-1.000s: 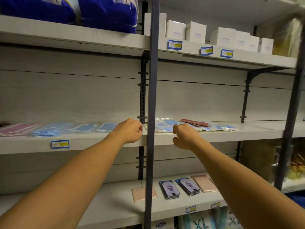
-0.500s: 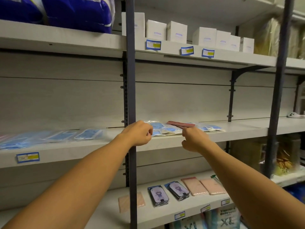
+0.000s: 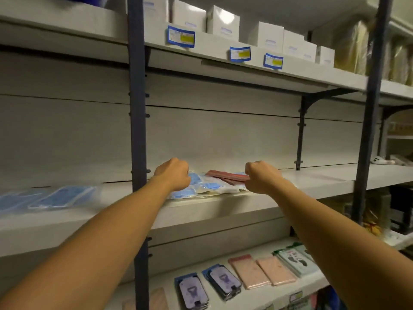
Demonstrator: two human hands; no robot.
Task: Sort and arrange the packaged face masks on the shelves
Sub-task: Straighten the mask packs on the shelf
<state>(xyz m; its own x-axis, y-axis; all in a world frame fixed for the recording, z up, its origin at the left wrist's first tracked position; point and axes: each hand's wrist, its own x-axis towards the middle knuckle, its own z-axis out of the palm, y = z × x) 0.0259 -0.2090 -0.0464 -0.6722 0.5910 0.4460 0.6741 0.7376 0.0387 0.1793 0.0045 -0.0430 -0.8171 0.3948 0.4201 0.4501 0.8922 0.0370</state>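
Both hands reach over the middle shelf (image 3: 312,186) edge, bare shelf stretching right. The left hand (image 3: 173,174), fingers curled, rests on glossy blue mask packets (image 3: 207,186); the right hand (image 3: 262,176) pinches the flat maroon packet (image 3: 225,175). Half a second earlier, both fists hovered nearer the shelf's near edge. More blue packets (image 3: 55,196) lie far left.

Both forearms are bare from the lower edge of the view right up to the wrists, with no sleeve showing on either one. The left hand (image 3: 173,174) and the right hand (image 3: 261,176) are bare too, ungloved. The wrists carry no watch, band or bracelet.
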